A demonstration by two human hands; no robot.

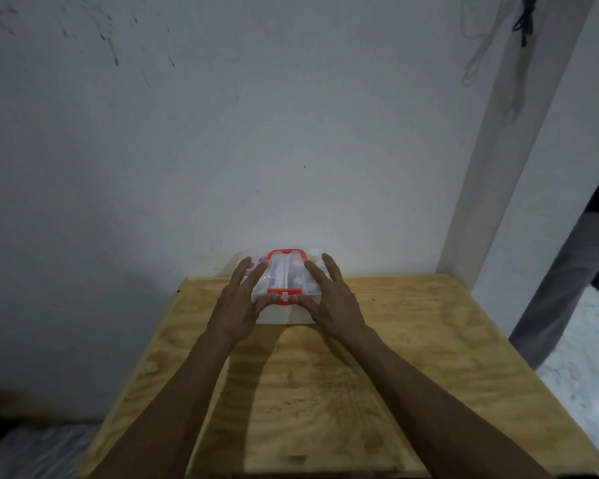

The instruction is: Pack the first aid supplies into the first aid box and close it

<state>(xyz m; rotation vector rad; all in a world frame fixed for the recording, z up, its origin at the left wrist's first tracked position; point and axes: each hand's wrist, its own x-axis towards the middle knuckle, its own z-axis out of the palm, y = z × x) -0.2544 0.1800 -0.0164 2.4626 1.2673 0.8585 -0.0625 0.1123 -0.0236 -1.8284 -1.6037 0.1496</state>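
- The first aid box (pixel 284 286), clear plastic with a red handle (pixel 286 254) and a red latch (pixel 283 294), sat just above the middle of the frame, at the far edge of the wooden desk (pixel 412 340) and close to the white wall (pixel 222 133)
- Its lid lay down over the body, and pale shapes showed through the plastic; what they were was too blurred to tell. No loose supplies were visible on the desk, so packing looked finished, and the step in hand seemed to be the closing
- The left hand (pixel 237 307) lay on the box's left part, fingers spread and flat over the lid, thumb reaching in toward the latch at the near edge
- The right hand (pixel 332 302) mirrored it on the right part, fingers splayed over the lid and down the side, thumb also at the latch
- Neither hand was clenched around anything: both were open and pressed against the box, which lay between and under them
- Holding it from both sides probably steadied the light box against sliding toward the wall, while the thumbs met at the latch to snap it home
- Whether the latch had already caught could not be told
- At the right edge of the frame a dark doorway and grey cloth showed, well apart from the work
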